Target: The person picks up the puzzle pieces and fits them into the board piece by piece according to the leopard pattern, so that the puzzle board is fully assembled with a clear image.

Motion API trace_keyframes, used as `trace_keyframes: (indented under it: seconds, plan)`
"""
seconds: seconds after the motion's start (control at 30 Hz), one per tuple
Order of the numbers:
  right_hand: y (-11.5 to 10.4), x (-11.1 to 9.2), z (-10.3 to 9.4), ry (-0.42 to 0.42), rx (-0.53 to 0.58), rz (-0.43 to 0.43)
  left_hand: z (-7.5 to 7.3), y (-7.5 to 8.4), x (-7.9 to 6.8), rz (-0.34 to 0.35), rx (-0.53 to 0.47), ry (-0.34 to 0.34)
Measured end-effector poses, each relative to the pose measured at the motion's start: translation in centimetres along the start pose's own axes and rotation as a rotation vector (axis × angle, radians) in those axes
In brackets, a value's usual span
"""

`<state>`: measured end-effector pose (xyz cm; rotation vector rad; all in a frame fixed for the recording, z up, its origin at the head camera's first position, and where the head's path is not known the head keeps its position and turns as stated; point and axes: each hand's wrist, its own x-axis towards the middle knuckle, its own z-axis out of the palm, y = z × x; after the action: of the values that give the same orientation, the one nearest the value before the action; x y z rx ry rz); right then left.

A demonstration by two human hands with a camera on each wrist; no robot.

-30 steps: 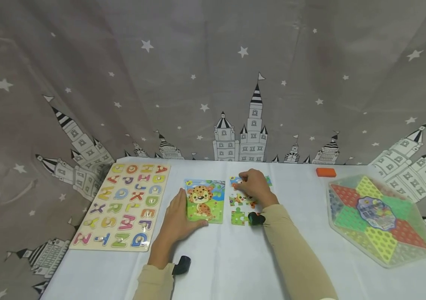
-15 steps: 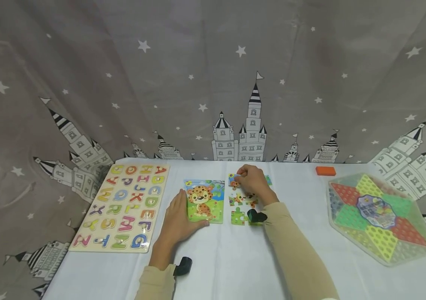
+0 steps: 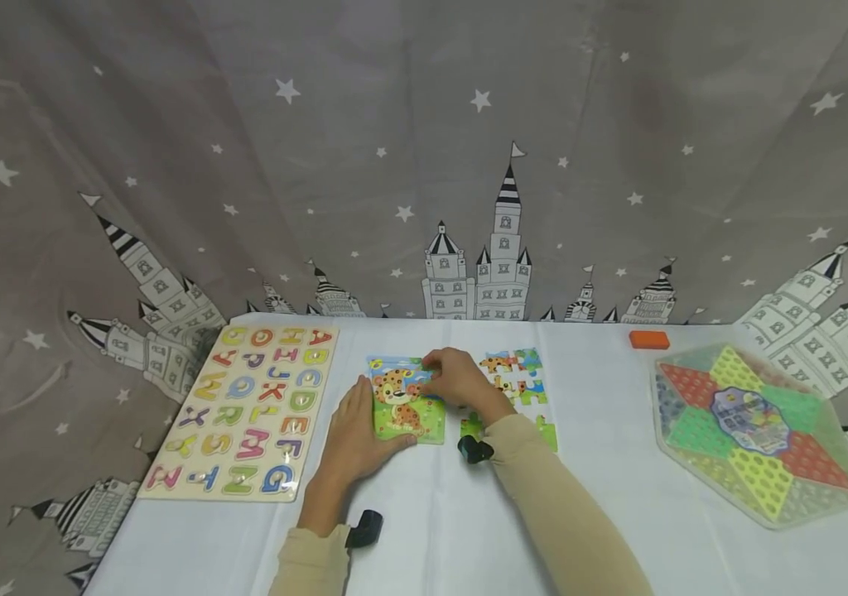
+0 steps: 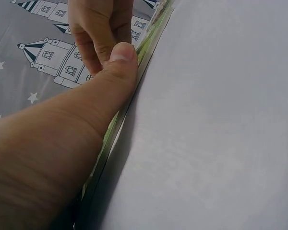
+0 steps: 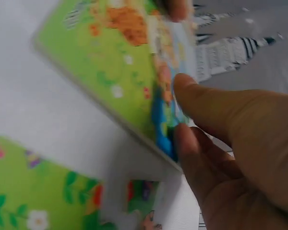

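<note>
Your left hand (image 3: 355,439) lies along the left side of a square leopard picture board (image 3: 411,427), fingers extended beside the edge and thumb reaching out along the near edge, while your right hand (image 3: 460,382) comes in over the board's upper right part. Between your right thumb and finger you pinch a small puzzle piece (image 5: 161,125), orange and blue on its printed face; the right wrist view, blurred, shows it tilted at the board's surface, and whether it touches the picture cannot be told. The board itself lies flat on the white-covered table (image 3: 409,538), directly between your two hands. Just to its right, partly behind your right hand and forearm, more puzzle pieces (image 3: 532,391) are set out in rows with small gaps. To the left of your left hand sits the wooden alphabet board (image 3: 260,485), its colored letters in place; well off to the right lie an orange block (image 3: 649,340) and a clear hexagonal game case (image 3: 759,434) bearing a multicolored star. A gray curtain (image 3: 424,116) printed with castles and stars hangs behind the table.
</note>
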<state>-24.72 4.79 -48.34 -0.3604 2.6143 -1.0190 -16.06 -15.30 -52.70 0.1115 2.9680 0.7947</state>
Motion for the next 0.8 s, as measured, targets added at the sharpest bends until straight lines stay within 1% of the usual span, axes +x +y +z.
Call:
trace_keyframes:
  seconds: [0.13,0.23,0.3,0.37,0.5,0.57,0.73,0.8]
  plan:
    - [-0.5,0.0,1.0,-0.004,-0.106,-0.061,0.0,0.1,-0.1,-0.001,0.004,0.003]
    - [-1.1,0.4,1.7,0.022,-0.15,-0.103,0.1,0.1,-0.1,0.008,0.012,0.02]
    - [-1.7,0.7,2.3,0.037,-0.17,-0.112,0.2,0.1,-0.1,0.014,0.019,0.032]
    - [-2.4,1.2,2.9,0.049,-0.176,-0.104,0.2,0.0,-0.1,0.012,0.028,0.036]
    - [-3.5,2.0,4.0,0.069,-0.16,-0.053,0.2,-0.1,0.0,0.003,0.033,0.027]
    - [-4.0,2.3,4.4,0.088,-0.17,-0.042,0.3,-0.1,-0.1,0.008,0.024,0.033]
    - [-4.7,2.9,5.0,0.146,-0.209,-0.039,0.4,-0.1,-0.1,0.032,0.008,0.056]
    - [-4.7,3.0,5.1,0.153,-0.196,-0.041,0.4,-0.2,-0.1,0.035,0.015,0.061]
